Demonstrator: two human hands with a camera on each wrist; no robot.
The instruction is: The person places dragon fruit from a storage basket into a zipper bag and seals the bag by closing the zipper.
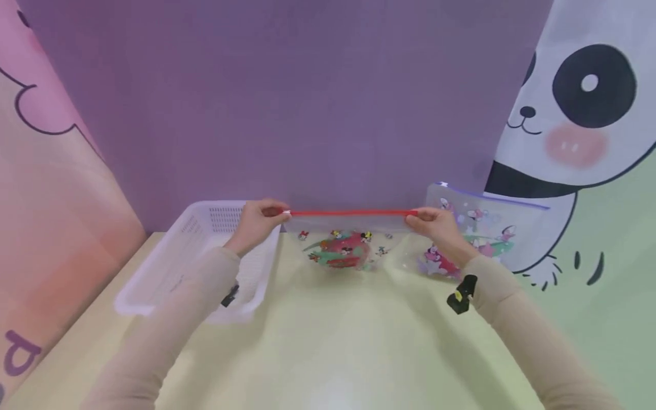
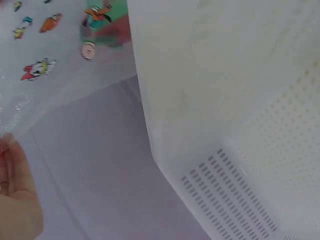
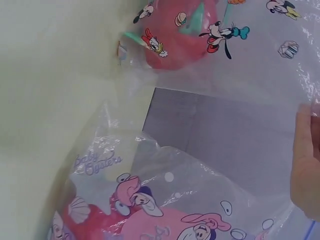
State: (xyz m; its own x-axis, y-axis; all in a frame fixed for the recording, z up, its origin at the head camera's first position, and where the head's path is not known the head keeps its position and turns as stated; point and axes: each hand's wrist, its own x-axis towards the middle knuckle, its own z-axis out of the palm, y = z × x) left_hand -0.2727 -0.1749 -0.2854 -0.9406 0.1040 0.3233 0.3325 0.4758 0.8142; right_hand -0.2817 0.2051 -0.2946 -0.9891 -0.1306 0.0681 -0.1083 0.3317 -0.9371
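Note:
A clear zip bag (image 1: 348,242) with a red zip strip and small cartoon prints hangs upright between both hands, red and green items inside it. My left hand (image 1: 260,223) pinches the strip's left end, by a white slider. At the other end, my right hand (image 1: 435,225) pinches the red strip between thumb and fingers. In the left wrist view, the left hand (image 2: 19,192) shows at the lower left edge, with the printed bag (image 2: 60,60) above it. The right wrist view has the right hand (image 3: 306,160) at its right edge.
A white perforated plastic basket (image 1: 258,285) stands on the pale yellow table (image 1: 348,341), partly behind the left forearm. A second clear bag (image 1: 512,228) with a purple zip strip and pink prints stands behind the right hand. A purple panel (image 1: 318,102) rises at the back.

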